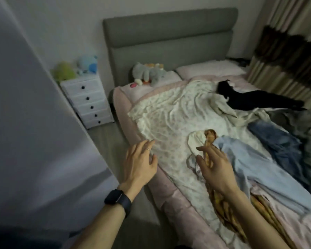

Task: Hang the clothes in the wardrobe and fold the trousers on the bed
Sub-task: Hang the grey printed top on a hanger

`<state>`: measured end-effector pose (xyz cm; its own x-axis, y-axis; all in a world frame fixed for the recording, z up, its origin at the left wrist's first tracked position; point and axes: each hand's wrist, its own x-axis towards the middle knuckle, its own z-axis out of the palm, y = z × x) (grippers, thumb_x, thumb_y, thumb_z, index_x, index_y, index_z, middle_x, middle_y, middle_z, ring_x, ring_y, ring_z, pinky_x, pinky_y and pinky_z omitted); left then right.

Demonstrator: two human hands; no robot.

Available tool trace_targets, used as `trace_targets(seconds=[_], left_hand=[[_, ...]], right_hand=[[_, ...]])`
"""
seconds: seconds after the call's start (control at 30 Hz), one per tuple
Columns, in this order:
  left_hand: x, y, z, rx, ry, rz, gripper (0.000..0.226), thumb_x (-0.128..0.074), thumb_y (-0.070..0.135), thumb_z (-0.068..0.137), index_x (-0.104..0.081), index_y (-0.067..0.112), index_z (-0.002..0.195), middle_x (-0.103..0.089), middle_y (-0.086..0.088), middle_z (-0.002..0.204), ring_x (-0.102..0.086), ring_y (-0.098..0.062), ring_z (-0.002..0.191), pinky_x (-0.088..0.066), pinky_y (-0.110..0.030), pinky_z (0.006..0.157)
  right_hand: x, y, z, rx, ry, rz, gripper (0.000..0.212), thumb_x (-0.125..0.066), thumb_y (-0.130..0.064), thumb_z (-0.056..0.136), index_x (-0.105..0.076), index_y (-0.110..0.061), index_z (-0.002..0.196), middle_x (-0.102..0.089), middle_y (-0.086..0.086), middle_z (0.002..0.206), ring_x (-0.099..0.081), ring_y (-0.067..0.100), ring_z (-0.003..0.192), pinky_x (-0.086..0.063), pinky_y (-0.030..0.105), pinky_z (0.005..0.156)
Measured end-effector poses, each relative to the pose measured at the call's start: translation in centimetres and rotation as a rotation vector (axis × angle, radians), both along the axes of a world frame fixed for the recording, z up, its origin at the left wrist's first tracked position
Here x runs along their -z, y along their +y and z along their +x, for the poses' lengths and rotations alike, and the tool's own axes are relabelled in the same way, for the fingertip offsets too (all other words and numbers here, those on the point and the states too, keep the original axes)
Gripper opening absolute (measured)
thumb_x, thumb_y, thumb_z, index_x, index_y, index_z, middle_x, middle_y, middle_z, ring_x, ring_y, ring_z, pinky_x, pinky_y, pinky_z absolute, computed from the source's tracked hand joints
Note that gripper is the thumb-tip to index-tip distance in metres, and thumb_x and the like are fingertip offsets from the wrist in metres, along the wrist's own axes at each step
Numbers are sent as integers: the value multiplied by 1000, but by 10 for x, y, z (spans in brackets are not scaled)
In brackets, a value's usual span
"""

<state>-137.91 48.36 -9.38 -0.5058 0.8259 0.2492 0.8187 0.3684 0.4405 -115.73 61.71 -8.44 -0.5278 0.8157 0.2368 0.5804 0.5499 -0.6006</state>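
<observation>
Grey panel (25, 105) fills the left edge of the bedroom, with a white drawer chest (86, 99) topped by plush toys (64, 71) well beyond the person's left hand (140, 164). That hand, a ring (148, 149) on one finger and a black watch (118, 199) on the wrist, reaches forward palm down over the pink padded edge of the bed (171, 193). Its fingers are straight and loosely spread, thumb apart, holding nothing. Just right of it a rumpled floral cover (169, 114) runs up towards the grey headboard (169, 33) and a grey plush toy (149, 73).

The right hand (214, 166) stretches out palm down above the mattress, fingers straight and fanned, gripping nothing; whether the fingertips touch cloth cannot be told. Directly under it runs an orange patterned garment (223, 207), a narrow strip whose long axis follows the forearm and points away from the person. Its far end lies just beyond the fingertips, beside a white cloth (196, 141).

Right of that hand a light blue garment (255, 164) lies spread, its long axis slanting from near the fingertips down to the right. Farther right, blue denim trousers (276, 141) lie crumpled on the bed, lengthwise on a similar slant. Well beyond the fingertips a black garment (250, 99) stretches across the bed towards striped curtains (285, 51).
</observation>
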Motion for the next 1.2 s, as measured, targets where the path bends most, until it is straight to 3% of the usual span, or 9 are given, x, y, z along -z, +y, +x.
trace_targets(seconds=[0.07,0.17,0.27,0.53,0.67,0.9,1.07,1.2], left_hand=[[0,33,18,84,6,4,49,-59,34,94,-56,21,142,-57,1,139,-51,-23,127,-42,-40,108],[3,90,53,199,7,-29,52,-49,40,93,-57,21,141,-58,1,137,-52,-22,126,-42,-40,108],[9,136,83,299,-1,-91,51,-52,37,96,-53,23,145,-54,3,142,-47,-19,132,-35,-37,113],[39,240,123,382,-2,-254,51,-53,34,97,-48,25,148,-47,2,148,-39,-20,139,-32,-41,116],[63,287,123,419,4,-344,54,-49,34,99,-41,28,152,-39,3,157,-27,-19,148,-24,-38,121],[141,380,101,474,-26,-548,57,-44,37,102,-29,35,157,-18,1,167,-11,-20,154,-7,-40,125],[213,435,76,528,30,-663,60,-43,40,102,-22,38,158,-5,0,170,-1,-24,156,-5,-49,125],[276,453,52,488,12,-807,62,-35,51,102,-11,44,158,10,4,169,10,-30,154,2,-59,122]], right_hand=[[6,10,27,79,-28,-24,24,-64,-31,97,-68,-25,121,-67,0,124,-59,28,115,-44,33,92],[18,34,73,205,-62,-95,27,-62,-32,98,-67,-26,123,-66,0,126,-58,28,117,-47,38,94],[32,57,108,271,-66,-146,28,-60,-34,98,-64,-28,125,-65,-1,125,-57,28,116,-48,41,93],[56,145,152,333,-93,-271,34,-60,-35,98,-61,-29,131,-62,-4,131,-53,22,121,-38,27,89],[75,190,151,311,-161,-349,39,-56,-39,100,-56,-27,137,-60,-3,136,-50,24,127,-43,34,100],[134,279,116,290,-350,-538,46,-52,-44,100,-49,-25,143,-56,2,142,-51,26,128,-46,38,100],[191,345,77,340,-453,-711,55,-49,-52,100,-44,-21,145,-54,8,142,-55,30,124,-49,39,95],[249,390,42,475,-473,-866,74,-44,-71,93,-43,-16,143,-48,14,142,-53,36,125,-47,44,100]])
